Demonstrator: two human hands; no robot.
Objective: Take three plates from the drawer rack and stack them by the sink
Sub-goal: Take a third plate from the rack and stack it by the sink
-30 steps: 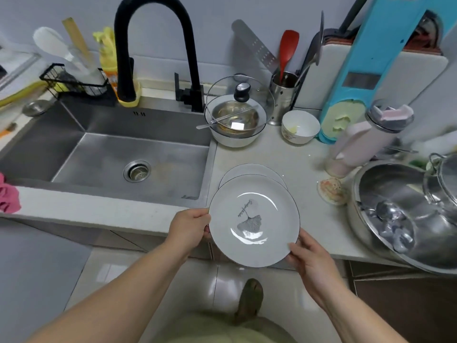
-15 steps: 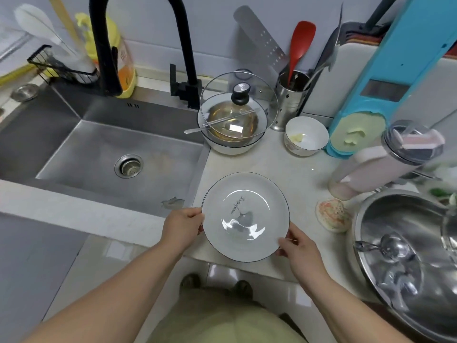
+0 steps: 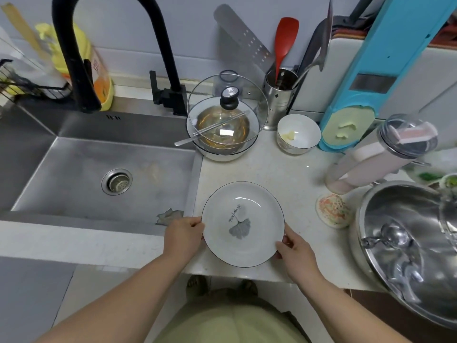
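Countertop (image 3: pixel 284 174) now bears lowered plate (image 3: pixel 242 224).

Plate (image 3: pixel 243 224) now down on stack

The plate (image 3: pixel 242 224) sits on the surface (image 3: pixel 284 174) just right of the sink (image 3: pixel 103 174), between both hands; the lidded bowl (image 3: pixel 223 127) stands behind it, the steel basin (image 3: pixel 408 248) to its right.

Left hand (image 3: pixel 184 232) and right hand (image 3: pixel 295 251) grip opposite rims.
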